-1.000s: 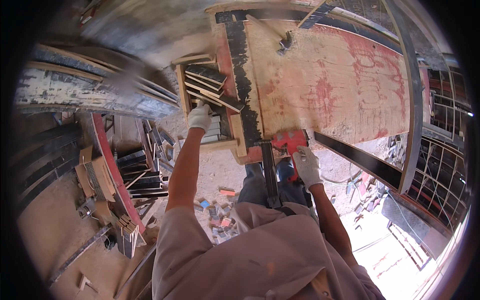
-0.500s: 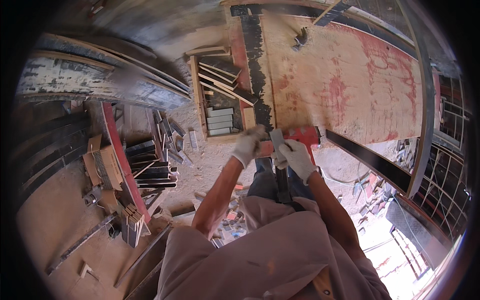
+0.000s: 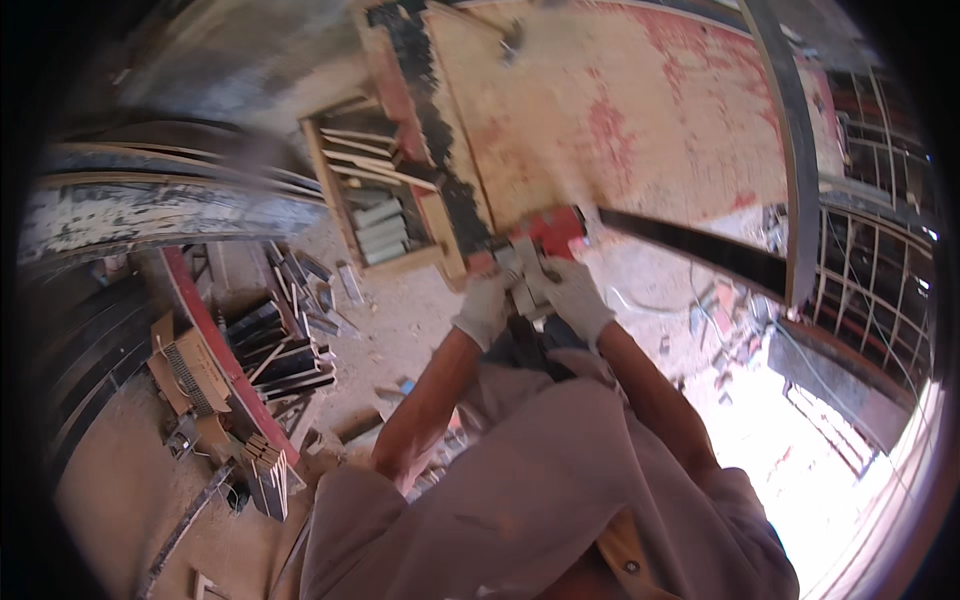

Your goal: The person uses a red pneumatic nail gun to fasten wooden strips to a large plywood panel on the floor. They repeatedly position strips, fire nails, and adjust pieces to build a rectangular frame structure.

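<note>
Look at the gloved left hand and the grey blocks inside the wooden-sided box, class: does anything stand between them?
Yes: the box's near wooden edge lies between the left hand and the grey blocks. No cover shows over the blocks.

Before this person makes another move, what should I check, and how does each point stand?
1. Gloves on left hand and right hand: ok.
2. Right hand gripping a gray strip: ok.
3. Left hand's grip: cannot tell, blurred.
4. Red tool close by: ok, just beyond the hands.
5. Spare gray strips in wooden tray: ok, several.
6. Hammer away from hands: ok.
</note>
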A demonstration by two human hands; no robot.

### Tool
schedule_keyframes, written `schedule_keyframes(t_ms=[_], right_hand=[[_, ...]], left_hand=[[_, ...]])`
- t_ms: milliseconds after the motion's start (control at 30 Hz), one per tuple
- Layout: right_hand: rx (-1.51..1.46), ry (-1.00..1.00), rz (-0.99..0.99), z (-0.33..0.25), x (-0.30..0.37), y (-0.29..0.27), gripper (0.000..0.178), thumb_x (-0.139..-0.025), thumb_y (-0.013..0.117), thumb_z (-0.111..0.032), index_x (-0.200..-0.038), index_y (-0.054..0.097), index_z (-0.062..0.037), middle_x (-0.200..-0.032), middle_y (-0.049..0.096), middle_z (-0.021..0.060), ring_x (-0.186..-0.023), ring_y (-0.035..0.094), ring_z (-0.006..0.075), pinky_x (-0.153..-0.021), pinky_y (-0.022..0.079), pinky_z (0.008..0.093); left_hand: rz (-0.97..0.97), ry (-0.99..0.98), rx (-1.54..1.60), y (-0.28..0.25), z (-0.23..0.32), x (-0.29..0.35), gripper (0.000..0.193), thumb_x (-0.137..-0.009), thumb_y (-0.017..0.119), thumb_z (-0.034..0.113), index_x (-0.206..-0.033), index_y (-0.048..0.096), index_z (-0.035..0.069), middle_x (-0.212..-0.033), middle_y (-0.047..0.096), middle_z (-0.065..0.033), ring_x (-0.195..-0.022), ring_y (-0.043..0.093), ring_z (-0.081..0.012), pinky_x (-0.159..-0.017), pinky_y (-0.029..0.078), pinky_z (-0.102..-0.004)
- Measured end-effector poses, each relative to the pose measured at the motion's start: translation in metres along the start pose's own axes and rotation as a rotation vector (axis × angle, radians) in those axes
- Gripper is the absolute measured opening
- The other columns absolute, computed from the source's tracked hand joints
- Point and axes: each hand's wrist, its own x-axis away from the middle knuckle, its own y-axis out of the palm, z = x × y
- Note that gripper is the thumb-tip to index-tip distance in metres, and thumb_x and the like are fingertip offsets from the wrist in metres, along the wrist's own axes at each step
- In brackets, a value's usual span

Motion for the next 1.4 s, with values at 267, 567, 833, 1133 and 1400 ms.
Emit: schedule_keyframes(t_ms=[267,567,833,1133,1400], right_hand=[[0.658,-0.103,0.174,0.07,0.002,0.009,0.035,-0.096,0.05,-0.031,-0.106,0.065,-0.0011,-0.095,0.067,0.0273,-0.093,0.064,0.0447,-0.082,0.05,0.0507],[1.149,-0.312,-0.311,0.018,0.011,0.015,0.028,-0.085,0.055,-0.028,-0.087,0.069,-0.0044,-0.082,0.068,0.0205,-0.077,0.067,0.036,-0.071,0.051,0.0486],[0.571,-0.317,0.041,0.025,0.025,0.011,0.047,-0.099,0.042,-0.043,-0.124,0.058,-0.0073,-0.092,0.069,0.0218,-0.09,0.067,0.0403,-0.077,0.052,0.0478],[0.804,-0.379,-0.047,0.044,0.02,0.0,0.04,-0.097,0.045,-0.036,-0.105,0.067,-0.0037,-0.098,0.068,0.0254,-0.093,0.065,0.0441,-0.083,0.051,0.05],[0.862,-0.243,-0.112,0.056,0.021,0.001,0.042,-0.096,0.043,-0.035,-0.1,0.067,-0.0007,-0.101,0.067,0.0266,-0.097,0.064,0.0438,-0.089,0.048,0.0495]], left_hand=[[0.379,0.171,-0.318,-0.037,0.031,0.011,0.027,-0.089,0.071,0.033,-0.087,0.063,0.007,-0.067,0.059,-0.0023,-0.05,0.057,-0.0133,-0.044,0.047,-0.0276],[0.139,0.264,-0.411,-0.058,-0.016,0.007,0.042,-0.096,0.056,0.049,-0.105,0.061,0.008,-0.079,0.065,-0.0053,-0.064,0.061,-0.0118,-0.049,0.047,-0.0273],[-0.056,0.168,-0.381,0.021,0.015,0.048,0.051,-0.102,0.042,0.05,-0.115,0.06,0.004,-0.095,0.068,-0.0127,-0.085,0.067,-0.021,-0.071,0.056,-0.0355],[0.185,0.599,-1.398,-0.029,-0.065,-0.019,0.066,-0.093,0.05,0.057,-0.133,0.048,0.004,-0.115,0.062,-0.0296,-0.111,0.058,-0.0471,-0.097,0.046,-0.0479],[0.08,0.237,-1.129,-0.035,-0.067,-0.022,0.058,-0.089,0.065,0.045,-0.124,0.056,-0.001,-0.109,0.067,-0.0166,-0.1,0.064,-0.0275,-0.088,0.05,-0.0381]])
